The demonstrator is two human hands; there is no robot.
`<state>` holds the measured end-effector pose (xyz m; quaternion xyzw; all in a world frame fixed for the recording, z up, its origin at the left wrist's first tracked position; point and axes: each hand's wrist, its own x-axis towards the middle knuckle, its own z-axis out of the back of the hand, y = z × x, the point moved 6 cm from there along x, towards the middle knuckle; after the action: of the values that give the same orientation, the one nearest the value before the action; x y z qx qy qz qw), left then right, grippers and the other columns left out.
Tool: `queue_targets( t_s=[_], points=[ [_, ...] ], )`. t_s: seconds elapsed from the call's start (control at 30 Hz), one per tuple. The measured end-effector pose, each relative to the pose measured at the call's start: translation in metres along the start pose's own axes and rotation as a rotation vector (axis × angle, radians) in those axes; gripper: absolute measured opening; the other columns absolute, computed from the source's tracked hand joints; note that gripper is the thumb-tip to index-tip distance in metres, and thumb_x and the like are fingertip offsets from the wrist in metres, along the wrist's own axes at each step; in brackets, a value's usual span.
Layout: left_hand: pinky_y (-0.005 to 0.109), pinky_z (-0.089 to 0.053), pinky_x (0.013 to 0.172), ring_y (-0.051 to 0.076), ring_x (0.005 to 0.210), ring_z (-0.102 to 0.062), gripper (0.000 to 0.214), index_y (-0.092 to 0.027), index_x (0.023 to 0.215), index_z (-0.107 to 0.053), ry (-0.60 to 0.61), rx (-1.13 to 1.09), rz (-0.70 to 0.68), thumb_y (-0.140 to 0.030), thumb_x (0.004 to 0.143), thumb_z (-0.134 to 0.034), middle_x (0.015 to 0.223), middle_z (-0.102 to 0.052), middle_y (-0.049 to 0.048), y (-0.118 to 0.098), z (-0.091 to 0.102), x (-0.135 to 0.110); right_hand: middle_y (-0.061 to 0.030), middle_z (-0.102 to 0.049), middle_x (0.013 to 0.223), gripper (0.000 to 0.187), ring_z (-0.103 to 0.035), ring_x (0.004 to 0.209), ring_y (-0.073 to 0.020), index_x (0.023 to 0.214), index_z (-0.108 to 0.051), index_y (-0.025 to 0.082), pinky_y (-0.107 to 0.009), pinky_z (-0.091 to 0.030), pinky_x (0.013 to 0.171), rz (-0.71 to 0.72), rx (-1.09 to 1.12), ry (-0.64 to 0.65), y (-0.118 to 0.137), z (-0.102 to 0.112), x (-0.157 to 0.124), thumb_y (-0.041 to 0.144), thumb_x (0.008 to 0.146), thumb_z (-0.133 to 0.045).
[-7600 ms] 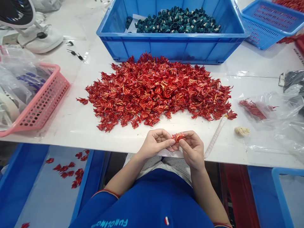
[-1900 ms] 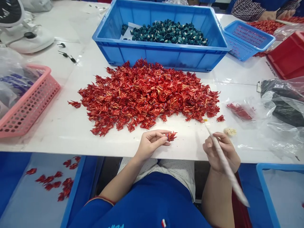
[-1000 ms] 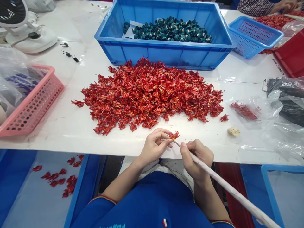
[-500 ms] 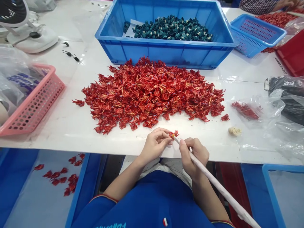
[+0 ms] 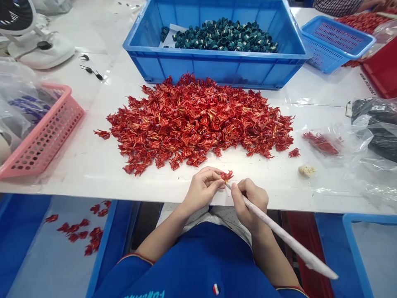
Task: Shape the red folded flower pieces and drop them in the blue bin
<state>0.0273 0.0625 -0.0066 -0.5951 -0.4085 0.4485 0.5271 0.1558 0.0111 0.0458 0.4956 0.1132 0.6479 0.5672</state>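
Note:
My left hand (image 5: 203, 189) pinches a small red folded foil piece (image 5: 227, 175) at the near edge of the white table (image 5: 93, 165). My right hand (image 5: 248, 200) is closed around a long white stick (image 5: 285, 238); the stick's tip touches the underside of the red piece, and its other end slants down to the right. Just beyond both hands lies a big heap of the same red folded pieces (image 5: 198, 120).
A blue crate (image 5: 214, 62) of dark green pieces stands behind the heap. Pink basket (image 5: 46, 132) at left, blue basket (image 5: 336, 41) and red bin (image 5: 383, 70) at back right. Clear plastic bags (image 5: 350, 153) lie right. Blue bin (image 5: 46, 244) with a few red pieces below left.
My right hand picked up the white stick from the table and brought its tip to the red piece in my left hand. Since half a second ago the stick tilted slightly.

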Motion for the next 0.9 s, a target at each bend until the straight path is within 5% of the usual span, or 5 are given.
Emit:
queue_targets(
  t_s=[0.27, 0.57, 0.9],
  points=[
    [0.033, -0.059, 0.074, 0.022, 0.085, -0.069, 0.029, -0.015, 0.062, -0.068, 0.004, -0.037, 0.041, -0.04, 0.076, -0.077, 0.091, -0.07, 0.0118, -0.001, 0.0, 0.001, 0.0087, -0.036, 0.05, 0.031, -0.033, 0.041, -0.0068, 0.063, -0.038, 0.022, -0.021, -0.03, 0.042, -0.009, 0.043, 0.025, 0.003, 0.002, 0.001, 0.01, 0.086, -0.054],
    [0.032, -0.062, 0.068, 0.015, 0.063, -0.07, 0.045, -0.012, 0.069, -0.065, 0.025, -0.211, 0.188, -0.055, 0.067, -0.08, 0.1, -0.071, 0.0126, 0.011, -0.003, 0.001, 0.0072, -0.047, 0.051, 0.026, -0.044, 0.042, -0.0077, 0.066, -0.044, 0.022, -0.021, -0.036, 0.044, -0.069, 0.082, -0.077, 0.001, 0.008, -0.003, 0.01, 0.087, -0.055],
    [0.03, -0.062, 0.065, 0.015, 0.064, -0.07, 0.038, -0.012, 0.068, -0.067, 0.007, -0.218, 0.158, -0.046, 0.067, -0.082, 0.094, -0.071, 0.0111, 0.012, -0.004, 0.001, 0.0088, -0.038, 0.053, 0.028, -0.035, 0.042, -0.0068, 0.067, -0.04, 0.022, -0.021, -0.031, 0.044, -0.002, 0.006, -0.029, 0.002, 0.001, -0.001, 0.01, 0.087, -0.054]
  ],
)
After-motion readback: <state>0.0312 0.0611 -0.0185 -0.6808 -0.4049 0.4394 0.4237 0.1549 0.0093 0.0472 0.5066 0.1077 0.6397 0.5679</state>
